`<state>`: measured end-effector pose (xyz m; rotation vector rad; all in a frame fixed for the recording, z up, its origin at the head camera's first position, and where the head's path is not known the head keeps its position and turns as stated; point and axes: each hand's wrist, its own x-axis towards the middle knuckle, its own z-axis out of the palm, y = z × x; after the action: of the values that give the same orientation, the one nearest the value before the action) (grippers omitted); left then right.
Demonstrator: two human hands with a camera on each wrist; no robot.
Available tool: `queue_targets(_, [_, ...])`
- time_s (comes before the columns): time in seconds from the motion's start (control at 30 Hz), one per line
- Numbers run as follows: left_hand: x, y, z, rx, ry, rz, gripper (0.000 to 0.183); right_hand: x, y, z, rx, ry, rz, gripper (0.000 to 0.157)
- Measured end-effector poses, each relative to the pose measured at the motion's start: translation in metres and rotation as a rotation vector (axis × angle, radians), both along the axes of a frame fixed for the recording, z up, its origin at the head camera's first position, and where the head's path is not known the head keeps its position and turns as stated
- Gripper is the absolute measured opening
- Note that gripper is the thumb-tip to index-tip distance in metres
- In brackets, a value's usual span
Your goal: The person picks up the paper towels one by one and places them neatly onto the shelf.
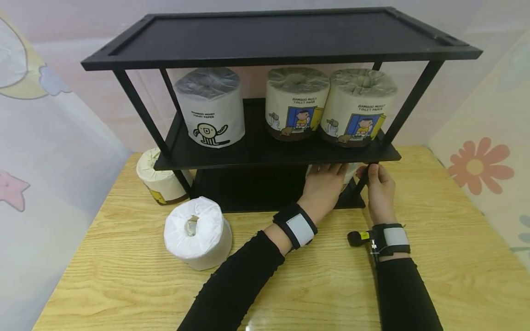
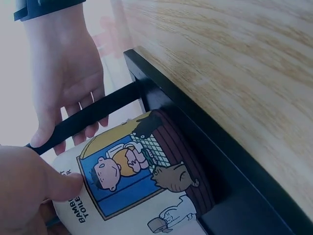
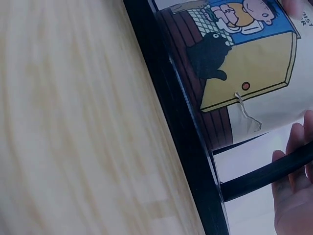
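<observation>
- Two bare hands, apart, each in a black sleeve: left hand (image 1: 323, 188) on a paper roll, right hand (image 1: 380, 191) at a rack post.
- One printed roll (image 2: 122, 171), at the right end of the lower shelf (image 1: 248, 188); clamped by the left hand, thumb on the wrapper beside the lettering. Print: blue doorway, seated figure, cats, yellow door, brown base band.
- One black post (image 2: 98, 110), right near corner, just beside the printed roll; right hand closed about it, fingers behind.
- Two black wristbands (image 1: 296, 225) with pale patches, one per wrist.
- One black rack (image 1: 281, 39), three levels.
- Three wrapped rolls upright on the middle shelf (image 1: 254, 142): a white roll with line drawing (image 1: 215, 110) at left, a cream roll (image 1: 296, 105) right of centre, a similar cream roll (image 1: 358, 108) at the right end.
- Two further rolls left of the lower shelf: a plain white roll (image 1: 200, 234) near, a cream roll with yellow and brown print (image 1: 161, 179) far, partly behind a post.
- One wood-grain table (image 1: 124, 285) under all.
- One pale backdrop, coral flower (image 1: 474, 166) at right.
</observation>
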<state>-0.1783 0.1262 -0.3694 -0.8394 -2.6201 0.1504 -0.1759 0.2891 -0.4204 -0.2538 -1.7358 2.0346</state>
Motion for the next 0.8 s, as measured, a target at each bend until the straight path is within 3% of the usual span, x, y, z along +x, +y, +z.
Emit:
queue_targets(0.23, [-0.004, 0.005, -0.002, 0.062, 0.085, 0.018, 0.038, -0.001, 0.001, 0.0, 0.01, 0.008, 0.0, 0.042])
queue_targets(0.47, [-0.006, 0.01, -0.005, 0.06, 0.069, 0.051, 0.048, 0.0, 0.0, 0.003, 0.085, -0.043, -0.03, 0.039])
queue_targets(0.63, [-0.003, 0.009, -0.003, 0.05, -0.028, 0.043, 0.054, 0.0, -0.001, 0.003, 0.154, -0.052, -0.059, 0.037])
queue_targets(0.8, [0.007, 0.008, 0.004, 0.049, -0.171, -0.012, 0.065, 0.0, 0.0, 0.003, 0.046, -0.029, -0.015, 0.038])
